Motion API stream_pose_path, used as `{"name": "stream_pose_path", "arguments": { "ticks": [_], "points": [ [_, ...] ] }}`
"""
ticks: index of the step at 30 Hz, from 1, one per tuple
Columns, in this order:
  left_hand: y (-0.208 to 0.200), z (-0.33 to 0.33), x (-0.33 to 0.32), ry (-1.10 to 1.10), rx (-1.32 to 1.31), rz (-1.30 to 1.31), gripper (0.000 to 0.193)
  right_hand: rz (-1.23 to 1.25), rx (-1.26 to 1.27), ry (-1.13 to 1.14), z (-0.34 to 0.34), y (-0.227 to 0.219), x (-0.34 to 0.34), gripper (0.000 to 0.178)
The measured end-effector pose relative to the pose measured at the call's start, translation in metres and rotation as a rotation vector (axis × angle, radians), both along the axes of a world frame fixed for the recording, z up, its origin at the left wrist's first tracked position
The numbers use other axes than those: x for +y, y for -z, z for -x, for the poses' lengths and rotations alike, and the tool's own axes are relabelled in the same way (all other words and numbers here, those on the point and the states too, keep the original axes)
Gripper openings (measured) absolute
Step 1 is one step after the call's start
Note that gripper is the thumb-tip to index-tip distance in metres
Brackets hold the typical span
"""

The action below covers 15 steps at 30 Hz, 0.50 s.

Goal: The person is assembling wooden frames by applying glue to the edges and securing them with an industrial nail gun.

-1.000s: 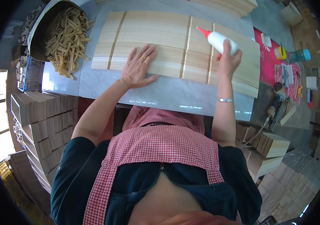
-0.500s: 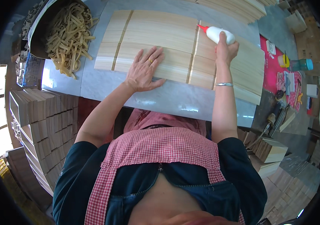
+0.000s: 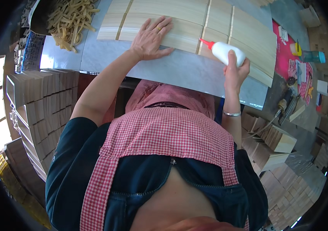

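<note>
Pale wooden boards [image 3: 160, 29] lie side by side on the grey marbled tabletop [image 3: 171, 71], crossed by several narrow grooves. My left hand [image 3: 151, 39] rests flat on their near edge, fingers spread, a ring on one finger. In my right hand [image 3: 236, 74] is a white glue bottle [image 3: 227, 54] with a red nozzle, tilted on its side. The nozzle tip points left, at a groove [image 3: 201, 40] near the boards' front edge. Whether the tip touches the wood I cannot tell.
A bin of tan strips [image 3: 68, 23] stands at the far left. Stacked wooden boxes [image 3: 42, 100] rise left of the table. Right of it are a teal-lidded jar [image 3: 313, 57], a yellow tape roll [image 3: 295, 49], a corded tool [image 3: 283, 106] and wood stacks [image 3: 275, 148].
My right hand has drawn the glue bottle toward me along a groove, to the boards' near edge. My left hand stays on the boards. The whole view has shifted, with the table now higher.
</note>
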<state>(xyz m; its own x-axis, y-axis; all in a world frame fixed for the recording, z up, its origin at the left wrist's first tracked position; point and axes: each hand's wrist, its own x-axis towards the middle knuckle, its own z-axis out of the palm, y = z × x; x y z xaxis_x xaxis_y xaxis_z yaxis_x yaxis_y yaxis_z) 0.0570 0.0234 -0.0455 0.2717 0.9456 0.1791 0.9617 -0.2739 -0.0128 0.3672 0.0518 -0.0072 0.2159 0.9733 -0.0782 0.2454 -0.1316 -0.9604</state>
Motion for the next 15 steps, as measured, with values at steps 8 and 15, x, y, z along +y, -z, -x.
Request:
{"name": "stream_pose_path", "arguments": {
  "ticks": [8, 15],
  "points": [
    [-0.005, -0.001, 0.0, 0.001, -0.012, 0.012, 0.085, 0.012, 0.005, -0.017, -0.012, -0.01, -0.041, 0.053],
    [-0.006, 0.01, 0.004, 0.02, -0.105, 0.097, 0.077, 0.008, 0.28, -0.055, 0.008, -0.036, -0.026, 0.05]
  ]
}}
